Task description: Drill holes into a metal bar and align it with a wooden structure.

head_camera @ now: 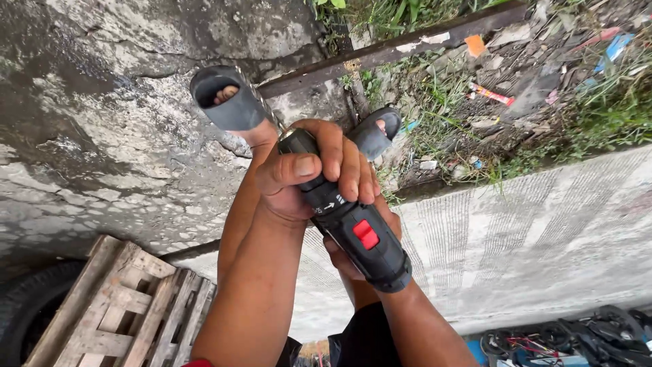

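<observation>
**Both hands wrapped on the cordless drill, nose pointing down**

I am looking straight down along my forearms, and I am gripping a black cordless drill [350,224] with a red switch in the middle of the view, just above my feet. I am holding it with its nose pointing away from me toward the cracked concrete ground [102,136], which looks to me like a way of keeping it steady and in line.

My left hand [305,173] is curling tight around the front collar of the drill, thumb lying across the near side and fingers folded over the top, so it is fully closed on the tool. My right hand [353,251] is sitting under the drill body, mostly hidden; I am seeing only fingertips peeking out beneath, closing on the same tool as far as I can judge.

Beyond the drill, my toes are showing in grey sandals [227,98]. A wooden pallet [129,306] is lying at the near left, and a littered grassy strip [516,88] is running along the far right.
</observation>
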